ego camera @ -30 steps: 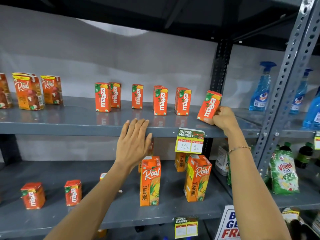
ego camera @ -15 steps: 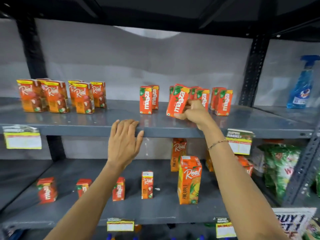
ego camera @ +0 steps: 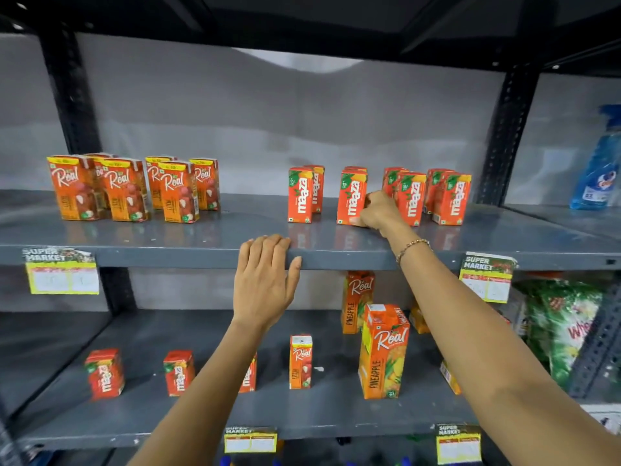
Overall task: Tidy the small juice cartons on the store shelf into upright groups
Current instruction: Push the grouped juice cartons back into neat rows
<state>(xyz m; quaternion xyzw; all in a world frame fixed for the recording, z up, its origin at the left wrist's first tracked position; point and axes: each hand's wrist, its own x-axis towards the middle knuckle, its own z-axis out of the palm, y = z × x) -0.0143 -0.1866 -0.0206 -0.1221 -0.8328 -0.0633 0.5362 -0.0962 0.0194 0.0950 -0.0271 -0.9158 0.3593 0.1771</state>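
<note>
At the far left of the upper shelf point(ego camera: 201, 230) your Real cartons point(ego camera: 127, 188) stand upright in loose staggered pairs, well clear of anything you are doing, so the only risk there is a bump to the shelf itself. Your left hand point(ego camera: 263, 280) lies flat and open over the shelf's front lip, holding nothing; lean on it hard or jerk it and the thin metal may shake, and these light, narrow boxes look easy to topple. Just right of that hand a pair of Maaza cartons point(ego camera: 304, 195) stands upright and apart from the next group, and a careless nudge could knock it sideways. Your right hand point(ego camera: 378, 211) is closed on the lower right edge of the front Maaza carton point(ego camera: 351, 198), which sits upright on the shelf with another carton close behind it. Pinching so low, you could tip the top backwards into that one when you let go, or drag the base askew if your fingers catch. Your knuckles are touching or nearly touching the neighbouring Maaza group point(ego camera: 408, 196), so pulling back at an angle may sweep those over into the last pair point(ego camera: 448, 200) beyond. On the lower shelf point(ego camera: 50, 381), scattered small cartons point(ego camera: 104, 373) are not yet grouped.
</note>
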